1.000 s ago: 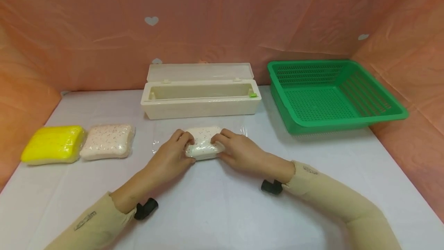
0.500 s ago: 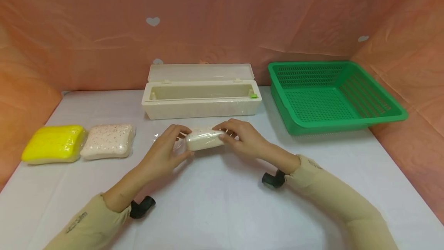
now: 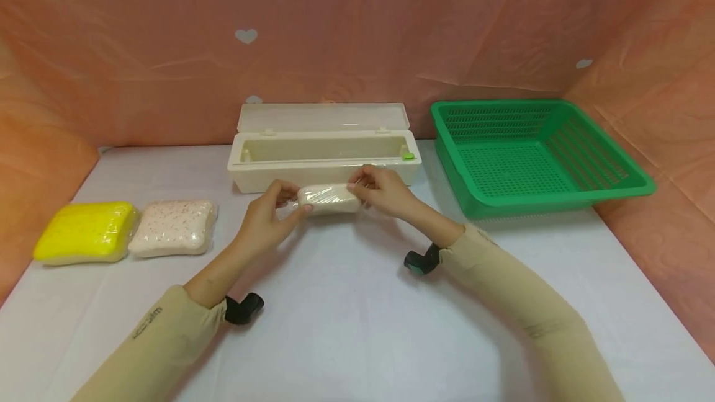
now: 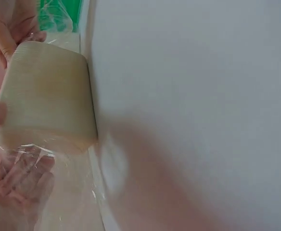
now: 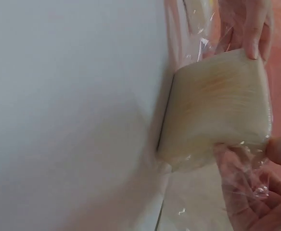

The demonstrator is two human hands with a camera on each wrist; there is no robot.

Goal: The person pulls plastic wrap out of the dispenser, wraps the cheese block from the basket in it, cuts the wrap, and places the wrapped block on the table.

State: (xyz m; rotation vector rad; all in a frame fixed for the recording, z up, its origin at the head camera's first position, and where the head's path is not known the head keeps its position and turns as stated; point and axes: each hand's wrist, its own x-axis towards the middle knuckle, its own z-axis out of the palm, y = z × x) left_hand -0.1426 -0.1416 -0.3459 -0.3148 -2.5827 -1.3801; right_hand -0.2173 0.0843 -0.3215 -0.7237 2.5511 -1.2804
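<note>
A soft-looking white block (image 3: pixel 328 198), wrapped in clear plastic film, is tilted up on edge in front of the film dispenser box (image 3: pixel 321 175). My left hand (image 3: pixel 265 219) holds its left end, the thumb on the near face. At the right end, my right hand (image 3: pixel 388 191) pinches the block with thumb and fingers. In the left wrist view the plain underside of the block (image 4: pixel 49 91) faces the camera, and loose film (image 4: pixel 58 192) hangs past its end. The right wrist view shows crinkled film (image 5: pixel 258 185) around the right fingers.
The dispenser's lid (image 3: pixel 323 117) stands raised, with a green slider (image 3: pixel 408 156) on its rim. At the back right stands a green basket (image 3: pixel 483 206). A yellow wrapped block (image 3: pixel 86 231) and a speckled wrapped block (image 3: pixel 172 228) lie at the left.
Both hands have lifted the block from lying flat with its speckled top showing, tipped it on edge and moved it away from me, towards the dispenser box.
</note>
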